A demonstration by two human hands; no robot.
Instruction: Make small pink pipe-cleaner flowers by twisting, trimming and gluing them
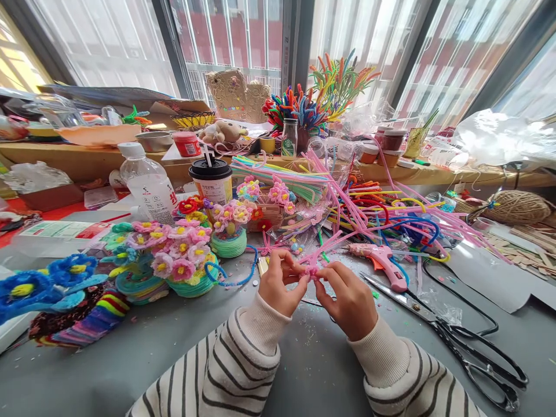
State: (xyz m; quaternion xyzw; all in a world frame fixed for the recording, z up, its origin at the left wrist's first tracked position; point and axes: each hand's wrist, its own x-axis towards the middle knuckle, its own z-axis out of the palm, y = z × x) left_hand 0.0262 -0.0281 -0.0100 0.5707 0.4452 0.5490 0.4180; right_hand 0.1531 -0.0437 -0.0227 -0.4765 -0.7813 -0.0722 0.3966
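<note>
A: Grip state, quick?
B: Both closed. Left hand point(280, 284) and right hand point(350, 301) pinch the same pink piece point(311, 271) between thumb and fingertips.
A: Where's the piece?
B: Held just above the worktop point(313, 370), front centre, between the hands. Fingertips cover part of it, so can't tell its full shape.
A: Anything attached?
B: Pink stems point(336, 240) seem to run from it up toward the pile; the join's hidden.
A: Risks?
B: Snagging, I'd say. A sharp pull could drag the pile or bend the piece, since the stems lie tangled there. It's small too, so a loose pinch might drop it.
A: Right side?
B: Glue gun point(380, 263) near the right hand, nozzle pointing left. Can't tell if it's hot; if so, a careless reach could burn. Scissors point(428, 315) lie beside that hand too, tips toward it; swinging out could mean a nick.
A: Left?
B: Blue loop point(234, 284) near the left hand. A sleeve could catch it if the arm sweeps wide.
</note>
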